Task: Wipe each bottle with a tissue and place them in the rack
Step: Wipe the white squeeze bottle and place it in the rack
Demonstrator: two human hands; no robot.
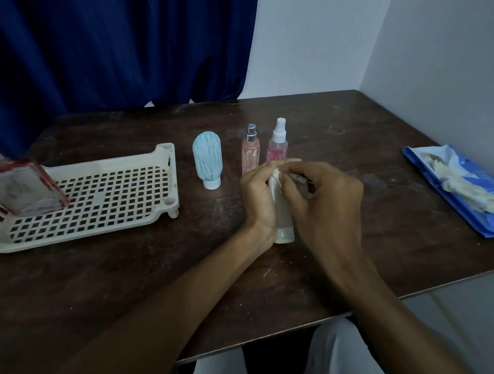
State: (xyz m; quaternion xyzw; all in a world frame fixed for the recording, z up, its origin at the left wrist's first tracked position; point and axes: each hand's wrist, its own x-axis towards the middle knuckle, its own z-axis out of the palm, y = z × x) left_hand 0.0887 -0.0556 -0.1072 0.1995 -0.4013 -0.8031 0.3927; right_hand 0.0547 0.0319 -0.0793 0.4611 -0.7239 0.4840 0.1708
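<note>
My left hand [258, 203] grips a pale translucent bottle [283, 228] held upright over the table's middle. My right hand [324, 199] pinches a small white tissue [277, 175] against the bottle's top. Behind my hands stand a peach spray bottle [250, 152] and a pink spray bottle [278, 144]. A light blue squeeze bottle [207, 159] stands cap-down to their left. The cream plastic rack [97, 225] lies at the left, and a square glass bottle with red edges [20, 189] stands in its left end.
A blue tissue pack [473, 216] with crumpled white tissues on it lies at the table's right edge. White walls close in behind and to the right; a dark blue curtain [101, 51] hangs behind the table. The table's near edge runs just below my forearms.
</note>
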